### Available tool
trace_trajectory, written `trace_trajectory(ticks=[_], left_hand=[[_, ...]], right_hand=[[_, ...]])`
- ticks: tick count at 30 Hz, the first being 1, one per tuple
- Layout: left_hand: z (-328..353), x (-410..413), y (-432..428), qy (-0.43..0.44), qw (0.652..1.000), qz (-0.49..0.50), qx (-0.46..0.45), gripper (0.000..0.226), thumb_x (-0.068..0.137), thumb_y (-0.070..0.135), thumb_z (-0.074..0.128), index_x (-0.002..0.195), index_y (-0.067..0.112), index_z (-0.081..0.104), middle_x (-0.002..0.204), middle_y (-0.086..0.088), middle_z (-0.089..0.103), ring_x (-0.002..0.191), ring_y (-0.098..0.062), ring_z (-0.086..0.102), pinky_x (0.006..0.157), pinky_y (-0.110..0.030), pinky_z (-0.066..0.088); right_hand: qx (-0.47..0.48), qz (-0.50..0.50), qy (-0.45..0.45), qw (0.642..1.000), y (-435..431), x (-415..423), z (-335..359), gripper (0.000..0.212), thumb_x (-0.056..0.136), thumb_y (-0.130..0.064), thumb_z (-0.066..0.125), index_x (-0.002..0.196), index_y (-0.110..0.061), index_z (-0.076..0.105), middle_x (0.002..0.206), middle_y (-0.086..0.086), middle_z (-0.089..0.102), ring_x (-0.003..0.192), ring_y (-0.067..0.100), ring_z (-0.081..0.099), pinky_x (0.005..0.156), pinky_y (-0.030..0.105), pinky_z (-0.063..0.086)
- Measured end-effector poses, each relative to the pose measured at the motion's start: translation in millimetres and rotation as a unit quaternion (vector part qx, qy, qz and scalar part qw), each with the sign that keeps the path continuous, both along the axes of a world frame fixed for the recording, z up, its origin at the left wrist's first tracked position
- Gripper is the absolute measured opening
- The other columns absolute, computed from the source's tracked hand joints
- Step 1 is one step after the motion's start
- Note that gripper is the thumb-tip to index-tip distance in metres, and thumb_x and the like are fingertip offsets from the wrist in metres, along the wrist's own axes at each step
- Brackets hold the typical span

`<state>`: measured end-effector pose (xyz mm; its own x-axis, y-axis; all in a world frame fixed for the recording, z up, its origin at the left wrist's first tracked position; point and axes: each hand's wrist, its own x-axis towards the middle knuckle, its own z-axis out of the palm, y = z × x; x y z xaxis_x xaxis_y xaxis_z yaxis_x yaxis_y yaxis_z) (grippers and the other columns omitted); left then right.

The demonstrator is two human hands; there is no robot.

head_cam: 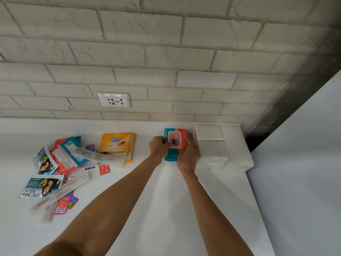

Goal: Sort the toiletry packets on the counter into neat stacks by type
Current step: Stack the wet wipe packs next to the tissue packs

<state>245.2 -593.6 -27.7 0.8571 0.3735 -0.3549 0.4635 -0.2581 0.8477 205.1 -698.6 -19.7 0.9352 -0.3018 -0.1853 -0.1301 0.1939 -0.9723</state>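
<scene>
An orange wet-wipes pack [176, 140] with a white lid lies on top of a teal pack [169, 157] at the back right of the white counter [166, 200]. My left hand [159, 147] grips the orange pack's left edge and my right hand [188, 156] holds its right side. To the left lies a loose heap: an orange Tender Love pack [117, 142], teal and orange wipes packs [71, 154], two Cream Silk sachets [43, 185], long clear-wrapped packets [99, 157] and small red sachets [103, 169].
A white block [212, 145] with a raised ledge stands right beside my right hand. A brick wall with a power socket [114, 99] runs along the back. The counter's right edge [258, 209] drops away beside a pale wall.
</scene>
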Motion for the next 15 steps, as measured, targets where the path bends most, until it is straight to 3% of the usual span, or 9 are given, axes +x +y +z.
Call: trace_trajectory(ticks=[8,12,15], left_hand=[[-3.9,1.8,-3.4,-0.023,0.999,0.011,-0.022,0.027,0.099,0.014,0.064,0.125,0.015,0.07,0.12,-0.003,0.069,0.091,-0.014,0.063,0.087,-0.032,0.058],[-2.4,-2.8,-0.4,-0.034,0.999,0.018,-0.016,0.029,0.101,0.013,0.058,0.128,0.014,0.069,0.122,-0.003,0.069,0.092,-0.013,0.061,0.086,-0.031,0.058],[-0.6,-8.9,0.9,-0.038,0.999,0.018,-0.013,0.03,0.103,0.014,0.055,0.13,0.015,0.068,0.125,-0.004,0.068,0.096,-0.016,0.063,0.085,-0.032,0.059]], right_hand=[[-0.027,0.014,-0.009,0.999,-3.5,2.5,-9.4,0.05,0.104,-0.07,0.035,0.132,-0.041,0.064,0.12,-0.006,0.073,0.104,0.018,0.076,0.091,0.045,0.062],[-0.012,0.028,-0.019,0.999,-4.2,0.8,-11.1,0.049,0.106,-0.066,0.037,0.135,-0.037,0.063,0.122,-0.003,0.073,0.106,0.022,0.075,0.093,0.049,0.061],[-0.051,0.046,-0.043,0.997,-6.7,-0.5,-16.4,0.047,0.107,-0.063,0.035,0.141,-0.04,0.057,0.129,-0.005,0.069,0.111,0.022,0.073,0.092,0.046,0.062]])
